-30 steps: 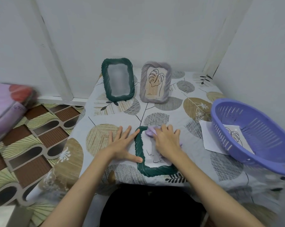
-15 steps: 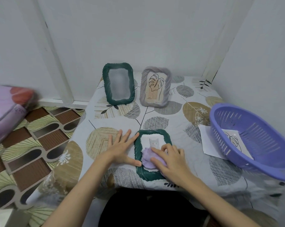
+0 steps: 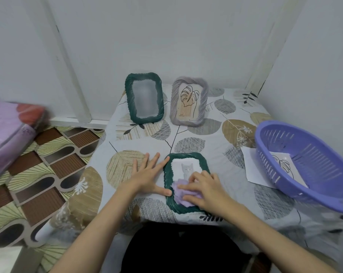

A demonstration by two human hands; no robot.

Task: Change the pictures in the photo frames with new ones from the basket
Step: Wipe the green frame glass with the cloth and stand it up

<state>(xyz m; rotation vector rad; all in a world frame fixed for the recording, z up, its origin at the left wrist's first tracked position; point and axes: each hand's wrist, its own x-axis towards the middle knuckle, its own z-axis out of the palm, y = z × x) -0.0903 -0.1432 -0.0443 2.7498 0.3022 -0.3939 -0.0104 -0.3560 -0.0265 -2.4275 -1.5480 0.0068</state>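
The right hand (image 3: 203, 189) has its fingers (image 3: 188, 187) curled onto a lilac cloth (image 3: 183, 196), pressing it on the glass of the flat frame (image 3: 186, 182) at lower centre. The left hand (image 3: 147, 176) lies beside it, fingers spread, thumb touching the frame's edge to steady it. This looks like wiping the glass — the cat picture (image 3: 187, 169) is already in. Next, probably stand this frame up.

Counted: three frames — one flat, a green one (image 3: 144, 98) and a grey one (image 3: 189, 101) upright at upper centre; one basket (image 3: 304, 164) at right, one leaf print (image 3: 283, 164) inside, one sheet (image 3: 251, 166) beneath.
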